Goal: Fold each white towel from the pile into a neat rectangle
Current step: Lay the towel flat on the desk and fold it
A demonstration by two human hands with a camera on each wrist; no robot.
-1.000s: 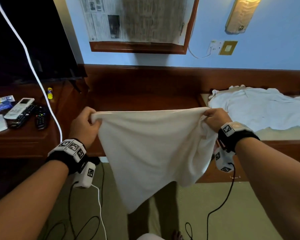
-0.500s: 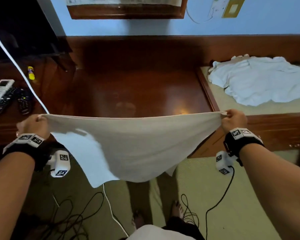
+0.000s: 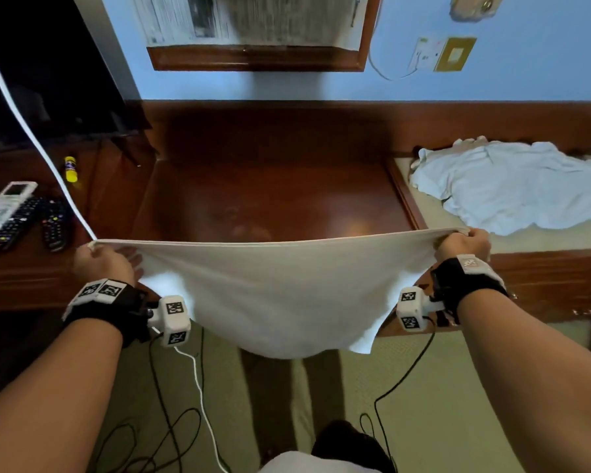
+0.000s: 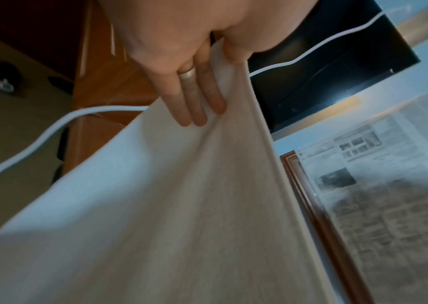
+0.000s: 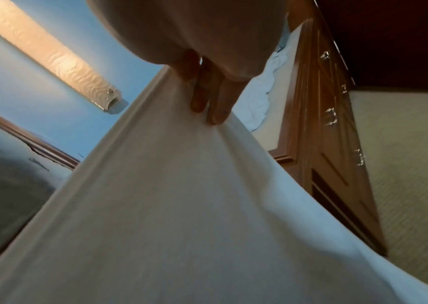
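White towel [image 3: 280, 295]: held spread in the air over the near edge of the table [image 3: 273, 199], top hem stretched taut and nearly level between both hands, body sagging in a curve below the hem, one lower corner hanging toward the right end.

Left hand [image 3: 103, 259]: at the towel's left top corner, back of hand up, forearm reaching forward from the lower left. Head view shows only knuckles and a few fingertips past the hem. Left wrist view adds the grip itself: thumb on one face of the cloth, fingers [image 4: 194, 98] laid fairly straight along the other, hem pinched between them; a ring on one finger.

Right hand [image 3: 463, 242]: at the towel's right top corner, knuckles up, forearm reaching in from the lower right. Right wrist view adds fingers [image 5: 217, 98] pressed down the cloth below the hem, fabric gathered into small pleats at their tips; thumb hidden there, corner gripped.

Pile of towels [image 3: 512, 189]: crumpled, white, on a pale surface just right of the table, well apart from the held towel; edge of it also in the right wrist view.

Left of the table: remote controls [image 3: 24, 216], a small yellow bottle [image 3: 70, 169], a dark television screen [image 3: 45, 70], a white cable [image 3: 35, 138] running diagonally down to the towel's left corner.

Behind the table: a blue wall, a wood-framed panel covered with newspaper [image 3: 253, 18], seen side-on in the left wrist view.

Below the table: black cables on the floor [image 3: 440, 421].
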